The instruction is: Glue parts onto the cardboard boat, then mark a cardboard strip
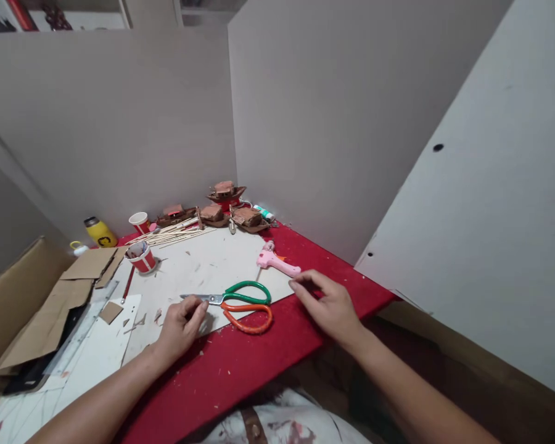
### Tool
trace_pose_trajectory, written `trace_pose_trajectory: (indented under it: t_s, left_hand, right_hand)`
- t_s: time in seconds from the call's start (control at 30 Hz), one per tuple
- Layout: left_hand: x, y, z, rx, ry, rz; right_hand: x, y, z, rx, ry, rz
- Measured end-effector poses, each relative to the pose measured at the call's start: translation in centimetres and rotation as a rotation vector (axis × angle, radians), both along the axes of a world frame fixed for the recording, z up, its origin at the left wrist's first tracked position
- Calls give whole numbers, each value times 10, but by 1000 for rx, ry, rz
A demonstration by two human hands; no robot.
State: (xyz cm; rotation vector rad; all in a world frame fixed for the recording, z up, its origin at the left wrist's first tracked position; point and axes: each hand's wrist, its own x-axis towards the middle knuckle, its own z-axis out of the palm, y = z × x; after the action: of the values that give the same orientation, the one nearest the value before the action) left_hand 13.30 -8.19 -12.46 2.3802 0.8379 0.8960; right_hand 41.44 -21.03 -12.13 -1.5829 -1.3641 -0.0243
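Note:
My left hand [182,324] is closed over the front edge of the white board, its curled fingers and thumb beside the blades of the scissors [216,300]. What the fingers hold, if anything, is hidden. The scissors lie flat, with one green and one orange handle pointing right. My right hand [330,308] hovers over the red cloth at the right, thumb and forefinger bent together at the tips. Anything between them is too small to make out. Just beyond those fingertips lies a pink glue gun [277,262], its handle towards my hand.
Model boats [213,214] stand at the back corner beside thin wooden sticks [166,234]. Paper cups [142,261], a yellow bottle [100,232] and cardboard pieces [50,317] are on the left. A clear ruler [81,330] lies near small scraps. Grey walls bound the table's back and right.

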Motion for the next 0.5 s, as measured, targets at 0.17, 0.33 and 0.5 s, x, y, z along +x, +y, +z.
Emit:
trace_pose_trajectory:
  t_s: [0.17, 0.33, 0.5]
  left_hand:
    - [2, 2, 5, -2, -10, 30]
    - [2, 1, 6, -11, -19, 51]
    - [-2, 2, -1, -2, 20, 35]
  right_hand:
    - [44, 41, 6, -392, -362, -33]
    - [60, 58, 2, -476, -386, 56]
    - [91, 52, -1, -433, -384, 66]
